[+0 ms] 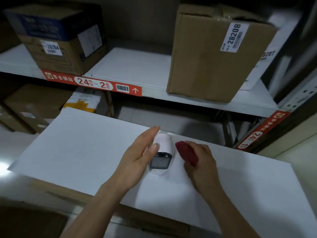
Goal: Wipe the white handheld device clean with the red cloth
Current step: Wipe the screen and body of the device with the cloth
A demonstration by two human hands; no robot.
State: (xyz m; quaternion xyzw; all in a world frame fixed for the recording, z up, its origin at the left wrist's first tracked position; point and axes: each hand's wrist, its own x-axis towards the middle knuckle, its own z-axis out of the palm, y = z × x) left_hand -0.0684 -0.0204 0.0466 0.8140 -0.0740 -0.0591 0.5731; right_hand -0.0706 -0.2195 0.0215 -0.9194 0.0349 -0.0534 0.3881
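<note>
Device (163, 152) flat on desk (85, 143), long axis front-to-back, between hands; left hand (137, 155) spread, thumb touching; right hand (200, 160) pinching cloth (186, 152) just beside.

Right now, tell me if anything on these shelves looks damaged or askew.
The large cardboard box labelled 28208 has a dented, crumpled top and sits turned at an angle to the shelf edge. Nothing is spilled. The white handheld device lies intact between the left hand and the right hand, which holds the red cloth.
</note>
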